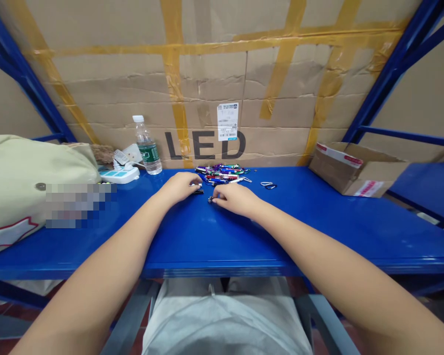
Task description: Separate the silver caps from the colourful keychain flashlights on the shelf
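Observation:
Both my hands rest on a blue shelf point(207, 236) in front of me. My left hand point(179, 186) has its fingers curled round a small dark cylindrical piece point(198, 192) lying on the shelf. My right hand point(234, 197) pinches a small metallic part point(210, 199) at its fingertips. Just behind the hands lies a pile of small coloured pen-like keychain lights point(222, 173). Two loose metal clips point(268, 185) lie to the right of the pile.
A water bottle point(147, 145) and a white power strip point(120, 173) stand at the back left beside a beige bag point(29, 177). An open cardboard box point(355, 167) sits at the right. Taped cardboard marked LED point(207, 98) lines the back.

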Motion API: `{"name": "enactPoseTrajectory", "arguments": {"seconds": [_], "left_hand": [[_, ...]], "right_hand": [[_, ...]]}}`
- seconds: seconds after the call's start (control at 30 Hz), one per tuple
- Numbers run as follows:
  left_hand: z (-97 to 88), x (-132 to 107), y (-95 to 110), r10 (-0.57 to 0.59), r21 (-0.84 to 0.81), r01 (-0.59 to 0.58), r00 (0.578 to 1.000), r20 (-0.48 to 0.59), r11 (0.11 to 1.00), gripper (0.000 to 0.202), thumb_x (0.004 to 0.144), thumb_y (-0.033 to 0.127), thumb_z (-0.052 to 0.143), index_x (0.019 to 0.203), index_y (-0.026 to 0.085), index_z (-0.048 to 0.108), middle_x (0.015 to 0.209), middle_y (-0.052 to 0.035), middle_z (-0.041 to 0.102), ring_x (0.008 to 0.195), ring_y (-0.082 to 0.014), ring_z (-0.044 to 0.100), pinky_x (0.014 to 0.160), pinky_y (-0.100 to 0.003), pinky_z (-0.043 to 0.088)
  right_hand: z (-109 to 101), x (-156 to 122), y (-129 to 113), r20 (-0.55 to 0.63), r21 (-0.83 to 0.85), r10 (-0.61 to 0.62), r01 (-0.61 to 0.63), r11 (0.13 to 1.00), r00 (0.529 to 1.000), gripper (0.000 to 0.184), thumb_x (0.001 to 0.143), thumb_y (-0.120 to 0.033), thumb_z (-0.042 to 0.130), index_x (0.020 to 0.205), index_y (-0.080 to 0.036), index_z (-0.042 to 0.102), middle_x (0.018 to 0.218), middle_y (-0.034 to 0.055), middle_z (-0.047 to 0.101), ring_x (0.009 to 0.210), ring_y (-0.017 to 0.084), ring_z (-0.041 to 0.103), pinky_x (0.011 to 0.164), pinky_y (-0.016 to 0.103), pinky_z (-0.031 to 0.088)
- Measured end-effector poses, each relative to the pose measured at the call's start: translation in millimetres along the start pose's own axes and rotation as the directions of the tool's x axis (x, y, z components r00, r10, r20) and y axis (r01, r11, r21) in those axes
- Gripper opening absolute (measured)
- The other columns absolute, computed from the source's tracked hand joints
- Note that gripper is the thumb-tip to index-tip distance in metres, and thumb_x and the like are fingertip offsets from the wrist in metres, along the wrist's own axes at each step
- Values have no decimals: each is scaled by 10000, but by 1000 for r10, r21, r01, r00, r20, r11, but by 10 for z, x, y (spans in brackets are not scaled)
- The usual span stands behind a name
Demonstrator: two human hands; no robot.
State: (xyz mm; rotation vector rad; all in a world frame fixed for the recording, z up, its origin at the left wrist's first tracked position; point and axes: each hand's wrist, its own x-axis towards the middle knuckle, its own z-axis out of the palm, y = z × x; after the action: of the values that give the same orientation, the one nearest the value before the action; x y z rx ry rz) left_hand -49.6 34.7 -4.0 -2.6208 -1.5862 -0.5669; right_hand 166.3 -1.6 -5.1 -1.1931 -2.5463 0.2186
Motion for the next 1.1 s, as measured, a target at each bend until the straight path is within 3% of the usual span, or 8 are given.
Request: {"name": "enactPoseTrajectory", "arguments": {"seconds": [0.23, 0.33, 0.53, 0.63, 0.8, 0.97, 1.1], "left_hand": [[170, 215, 255, 125, 10, -124, 990, -64, 992, 244, 835, 161, 535, 1015, 210, 693, 1077, -59, 707, 1017, -228, 633, 900, -340, 473], [270, 246, 229, 140, 0, -140, 989, -40, 990, 276, 853, 155, 520, 1060, 229, 687, 1125, -48, 695, 1047, -219, 628, 920, -330, 464], [349, 307, 86, 109, 19, -109, 994, 14, 994, 202, 831, 243, 607, 1004, 241, 712, 1070, -44, 709, 1009, -227, 635, 911, -334, 455], [316, 312, 89, 100, 63, -100, 995, 11, 993, 154, 822, 271, 617, 933, 240, 718, 993, -35, 716, 961, -220, 634, 877, -322, 459], [187, 271, 200, 129, 49, -126, 990, -56, 991, 160, 865, 260, 563, 948, 203, 687, 997, -57, 701, 946, -221, 621, 840, -331, 464], [57, 188, 355, 128, -96, -148, 973, -190, 984, 155, 884, 240, 555, 980, 190, 666, 999, -57, 694, 943, -201, 624, 854, -328, 470], [-26, 123, 441, 63, -220, -128, 958, -280, 967, 138, 874, 226, 574, 964, 178, 667, 1007, -51, 700, 928, -184, 631, 882, -327, 472]], "right_hand": [[-11, 2, 9, -21, 39, -27, 28, 999, 999, 128, 847, -225, 573, 941, -195, 655, 784, 23, 670, 675, 141, 558, 575, 238, 316], [-93, 0, 111, -118, 96, -11, 22, 995, 993, 147, 846, -215, 562, 960, -186, 650, 773, 18, 667, 692, 141, 564, 602, 238, 339], [-267, -12, 414, -292, 166, 171, -126, 978, 941, 168, 842, -253, 532, 931, -187, 659, 698, 7, 639, 649, 147, 549, 568, 249, 334], [-246, 10, 496, -282, 138, 186, -152, 979, 941, 170, 830, -235, 538, 927, -183, 668, 738, 23, 659, 681, 160, 569, 587, 256, 357], [-167, 60, 584, -243, 120, 150, -123, 985, 959, 158, 831, -227, 566, 935, -178, 674, 993, 77, 706, 913, 208, 623, 768, 297, 440], [-121, 81, 665, -165, 127, 47, -26, 991, 985, 269, 822, -283, 623, 1060, -163, 653, 1121, 100, 680, 1009, 228, 613, 865, 330, 444], [-115, 82, 669, -105, 190, 9, 11, 982, 994, 219, 869, -299, 569, 1032, -181, 654, 1038, 64, 694, 927, 194, 620, 811, 308, 447]]}}
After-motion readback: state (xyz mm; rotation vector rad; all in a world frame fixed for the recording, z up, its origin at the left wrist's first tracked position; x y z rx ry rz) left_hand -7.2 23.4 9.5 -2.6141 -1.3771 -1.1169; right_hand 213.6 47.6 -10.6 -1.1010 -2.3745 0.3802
